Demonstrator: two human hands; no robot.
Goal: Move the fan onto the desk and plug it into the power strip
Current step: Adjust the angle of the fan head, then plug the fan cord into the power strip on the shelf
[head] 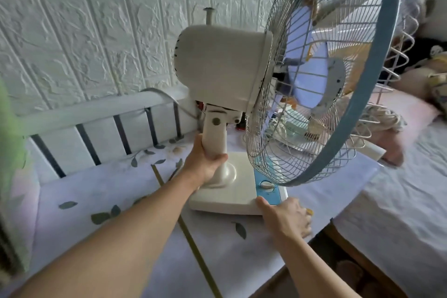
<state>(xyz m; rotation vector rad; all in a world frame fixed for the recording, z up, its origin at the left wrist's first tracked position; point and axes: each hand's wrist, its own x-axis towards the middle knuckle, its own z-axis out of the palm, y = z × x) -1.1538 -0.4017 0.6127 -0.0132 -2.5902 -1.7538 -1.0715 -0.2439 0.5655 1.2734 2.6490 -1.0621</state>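
Observation:
A cream table fan with a blue-rimmed wire cage and pale blue blades stands with its base on the desk, which wears a white cloth with a leaf print. My left hand is wrapped around the fan's neck just above the base. My right hand grips the base's near right corner, thumb on top beside the blue control panel. Behind the cage lies what looks like a pale power strip with cords. The fan's plug is not visible.
A white textured wall and a white rail with dark bars run behind the desk. A bed with pink bedding, a coiled rope and soft toys lies to the right. A thin yellow stick crosses the cloth. A green blur fills the left edge.

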